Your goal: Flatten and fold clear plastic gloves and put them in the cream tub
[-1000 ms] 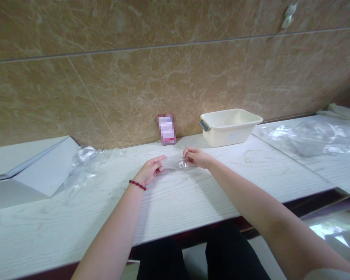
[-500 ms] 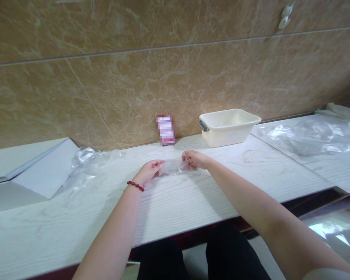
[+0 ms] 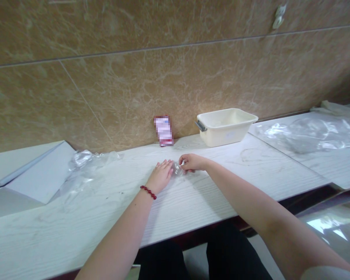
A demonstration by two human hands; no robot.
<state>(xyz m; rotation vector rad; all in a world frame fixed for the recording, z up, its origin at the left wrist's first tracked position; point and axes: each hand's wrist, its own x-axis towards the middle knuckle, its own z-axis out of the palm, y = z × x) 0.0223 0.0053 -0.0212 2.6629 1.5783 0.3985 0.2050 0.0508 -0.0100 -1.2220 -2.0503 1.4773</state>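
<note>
A small clear plastic bag (image 3: 177, 169) lies on the white wood-grain table (image 3: 175, 210), between my two hands. My left hand (image 3: 161, 174), with a red bead bracelet at the wrist, rests flat over the bag's left part, fingers stretched out. At the other end, my right hand (image 3: 192, 162) pinches the bag between thumb and fingers. Something small and whitish shows at those right fingertips, too small to name. Much of the bag is hidden under the left palm.
A cream plastic bin (image 3: 226, 130) with a grey handle stands by the marble wall. A phone-like, blurred object (image 3: 163, 131) leans there too. To the left are a white box (image 3: 43, 175) and crumpled clear plastic (image 3: 86, 165); more plastic sheeting (image 3: 306, 134) lies right.
My left hand has gone from pinching the bag's left end to lying flat on it, shifting right. The bag, stretched out before, is now bunched and mostly covered.
</note>
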